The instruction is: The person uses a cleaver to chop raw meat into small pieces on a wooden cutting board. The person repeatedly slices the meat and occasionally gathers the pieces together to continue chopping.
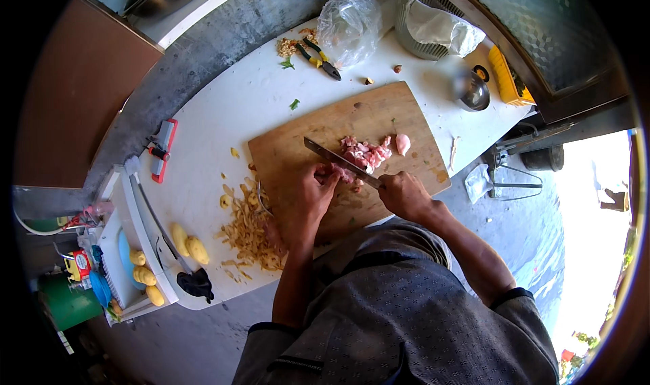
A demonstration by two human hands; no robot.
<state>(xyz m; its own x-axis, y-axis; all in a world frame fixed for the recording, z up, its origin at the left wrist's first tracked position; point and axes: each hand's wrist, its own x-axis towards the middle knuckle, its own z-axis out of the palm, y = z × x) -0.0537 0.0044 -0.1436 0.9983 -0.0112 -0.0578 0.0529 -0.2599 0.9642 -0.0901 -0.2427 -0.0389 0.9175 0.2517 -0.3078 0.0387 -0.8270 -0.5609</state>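
Observation:
On the wooden cutting board (pixel 298 136) lies a pile of chopped raw meat (pixel 369 155), pink and red. My right hand (pixel 404 194) is closed round the handle of a kitchen knife (pixel 332 156), whose blade points up and to the left across the near side of the meat. Just below the blade, my left hand (pixel 317 188) pinches a piece of raw meat (pixel 344 176) against the board. A pale pink bulb (pixel 403 144), garlic or shallot by its look, rests right of the pile.
Potato peelings (pixel 252 230) are heaped left of the board, near peeled potatoes (pixel 197 249). Pliers (pixel 318 58), a clear plastic bag (pixel 350 27) and nut-like shells (pixel 288 47) lie along the far side. A metal bowl (pixel 473 95) and yellow basket (pixel 506 79) stand at the far right.

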